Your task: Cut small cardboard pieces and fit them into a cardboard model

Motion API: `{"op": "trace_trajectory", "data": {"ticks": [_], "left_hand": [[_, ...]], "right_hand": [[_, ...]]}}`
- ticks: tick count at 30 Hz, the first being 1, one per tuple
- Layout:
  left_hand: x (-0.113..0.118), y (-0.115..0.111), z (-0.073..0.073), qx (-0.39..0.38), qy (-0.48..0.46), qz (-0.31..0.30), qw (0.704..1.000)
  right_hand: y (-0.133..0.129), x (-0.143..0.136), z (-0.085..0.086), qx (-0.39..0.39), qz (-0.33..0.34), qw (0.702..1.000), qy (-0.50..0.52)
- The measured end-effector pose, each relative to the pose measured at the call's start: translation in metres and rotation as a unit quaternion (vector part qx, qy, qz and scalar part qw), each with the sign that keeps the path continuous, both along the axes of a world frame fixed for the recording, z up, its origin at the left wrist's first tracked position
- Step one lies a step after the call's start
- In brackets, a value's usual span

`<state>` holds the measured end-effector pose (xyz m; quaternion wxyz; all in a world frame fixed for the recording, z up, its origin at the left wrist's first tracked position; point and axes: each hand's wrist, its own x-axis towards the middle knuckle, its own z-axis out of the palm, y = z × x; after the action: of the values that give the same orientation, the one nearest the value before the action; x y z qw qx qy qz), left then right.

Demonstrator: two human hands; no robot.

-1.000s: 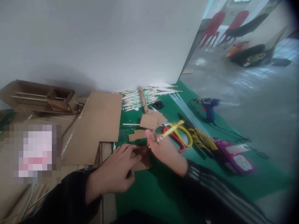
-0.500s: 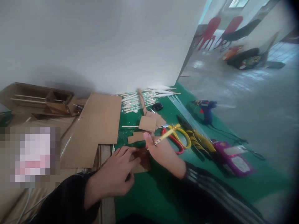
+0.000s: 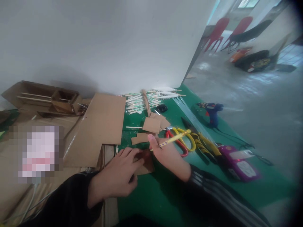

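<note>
- Left hand point(image 3: 118, 175): palm down, fingers bent but unclenched, resting on a small cardboard piece point(image 3: 147, 165) on the green tabletop point(image 3: 149, 205).
- Right hand point(image 3: 169, 157): grasps a yellow patterned pencil point(image 3: 176, 137), its lower end at the far edge of that piece.
- Scissors point(image 3: 183, 148), with one red and one yellow handle, and yellow-black pliers point(image 3: 201, 143): just beyond the right hand. A purple case point(image 3: 239, 162) lies beside the pliers; contents not visible.
- Cardboard sheet point(image 3: 106, 119): left, beyond the left hand.
- Cardboard box point(image 3: 67, 107): far left, open, near the white panel point(image 3: 94, 41). Two thin sticks point(image 3: 35, 97) run along its long compartment; the smaller compartment's interior is too dark to read fully.
- Blue glue gun point(image 3: 213, 113): far right.
</note>
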<state>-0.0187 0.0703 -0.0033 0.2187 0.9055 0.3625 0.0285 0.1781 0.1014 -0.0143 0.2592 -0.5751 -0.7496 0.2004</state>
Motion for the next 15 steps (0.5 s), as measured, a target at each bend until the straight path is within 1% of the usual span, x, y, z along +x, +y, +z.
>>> {"op": "trace_trajectory", "data": {"ticks": [7,12,15], "left_hand": [[-0.009,-0.01,0.001,-0.008,0.033,0.004,0.999],[-0.01,-0.01,0.004,0.002,0.068,-0.023,0.997],[-0.007,-0.006,0.003,0.027,0.095,-0.042,0.994]], "right_hand": [[-0.002,0.003,0.002,-0.003,0.0,1.0,0.01],[-0.005,0.009,0.008,-0.011,0.008,1.0,0.025],[-0.007,0.012,0.015,-0.037,0.015,0.999,0.029]]}}
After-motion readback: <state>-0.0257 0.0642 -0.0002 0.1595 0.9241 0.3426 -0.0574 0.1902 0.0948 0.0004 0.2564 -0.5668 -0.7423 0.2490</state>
